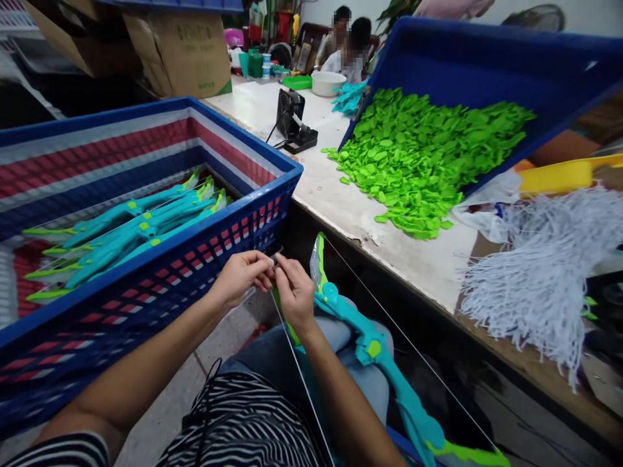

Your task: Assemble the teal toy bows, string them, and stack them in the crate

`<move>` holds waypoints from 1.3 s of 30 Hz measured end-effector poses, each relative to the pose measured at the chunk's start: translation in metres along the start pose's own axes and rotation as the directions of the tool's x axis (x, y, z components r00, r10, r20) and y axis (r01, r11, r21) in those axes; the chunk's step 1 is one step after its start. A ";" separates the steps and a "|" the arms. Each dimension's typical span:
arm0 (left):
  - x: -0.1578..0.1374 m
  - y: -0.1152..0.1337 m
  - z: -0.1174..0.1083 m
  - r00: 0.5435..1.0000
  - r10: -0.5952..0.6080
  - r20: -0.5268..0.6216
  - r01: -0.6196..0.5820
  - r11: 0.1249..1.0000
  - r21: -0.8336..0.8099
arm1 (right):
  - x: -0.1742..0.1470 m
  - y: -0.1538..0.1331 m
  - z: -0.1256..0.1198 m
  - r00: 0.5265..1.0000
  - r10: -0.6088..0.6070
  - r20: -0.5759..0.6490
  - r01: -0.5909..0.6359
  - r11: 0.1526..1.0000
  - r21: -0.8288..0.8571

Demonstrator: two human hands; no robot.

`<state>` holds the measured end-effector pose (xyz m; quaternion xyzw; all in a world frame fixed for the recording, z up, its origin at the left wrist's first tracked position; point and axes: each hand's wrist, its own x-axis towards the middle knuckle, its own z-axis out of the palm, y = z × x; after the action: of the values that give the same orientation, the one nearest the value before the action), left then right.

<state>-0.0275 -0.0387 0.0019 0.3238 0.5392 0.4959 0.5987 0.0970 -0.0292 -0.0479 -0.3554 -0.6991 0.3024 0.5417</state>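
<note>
My left hand (247, 274) is closed in a pinch on a small white end of string, just above my lap. Fingertip to fingertip with it, my right hand (295, 292) is also closed, at the tip of a toy bow whose green limb (293, 333) shows below the fingers. The taut bowstring (298, 366) runs from there down past my right forearm, which hides most of this bow. A second toy bow (357, 326), turquoise with green tips and strung, lies across my legs to the right of my forearm. The exact knot or notch between my fingers is hidden.
On the left stands a blue crate (287, 172) with several strung toy bows (139, 224) inside. A tilted blue bin (457, 71) spills green plastic pieces (413, 162) onto the worktable (331, 214). White strings (530, 279) hang over its edge. A small fan (291, 113) stands farther back.
</note>
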 end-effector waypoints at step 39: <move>-0.025 -0.032 -0.017 0.929 0.361 0.084 -0.340 0.737 0.584 | -0.023 0.009 -0.018 1.000 -0.023 0.018 0.027 0.958 -0.284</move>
<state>-0.0338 -0.0748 -0.0230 0.5798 0.6058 0.4134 0.3549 0.1201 -0.0430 -0.0634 -0.4184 -0.7437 0.1946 0.4837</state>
